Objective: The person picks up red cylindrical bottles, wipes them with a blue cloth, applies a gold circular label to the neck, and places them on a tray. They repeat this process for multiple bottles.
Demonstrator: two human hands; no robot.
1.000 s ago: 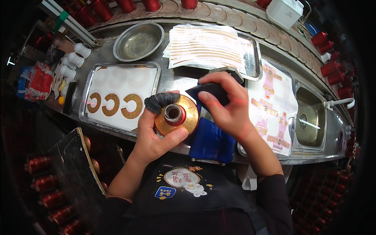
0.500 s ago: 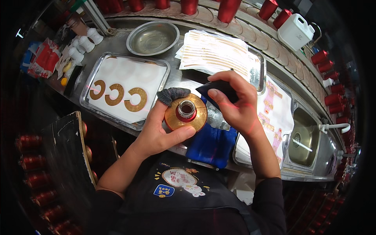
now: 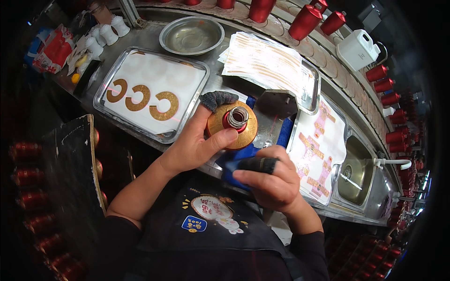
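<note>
My left hand [image 3: 187, 145] is closed around a red bottle [image 3: 237, 118] with a silvery threaded neck, tilted with its mouth toward me. A gold ring-shaped label [image 3: 247, 132] covers the bottle's shoulder; my thumb lies across it, and a dark knitted finger cover shows at its far edge. My right hand [image 3: 274, 180], also wearing a dark finger cover, is closed in front of the bottle, with a smeared bluish patch at its fingertips. What it holds is unclear. A black flat scraper [image 3: 278, 103] rests just right of the bottle, near blue cloth [image 3: 284, 133].
Left stands a tray [image 3: 104, 104] with gold C-shaped labels [image 3: 137, 97]. Behind are a metal bowl [image 3: 192, 35] and label sheets [image 3: 262, 61]. Pink-gold labels [image 3: 311, 150] lie on the right, before a sink [image 3: 354, 171]. Red bottles [image 3: 305, 22] line the curved conveyor; a white jug [image 3: 357, 49] stands there.
My right hand has let go of the black scraper, which now lies beside the bottle. That hand has come down toward me and closed. The bottle has shifted slightly right and up in view.
</note>
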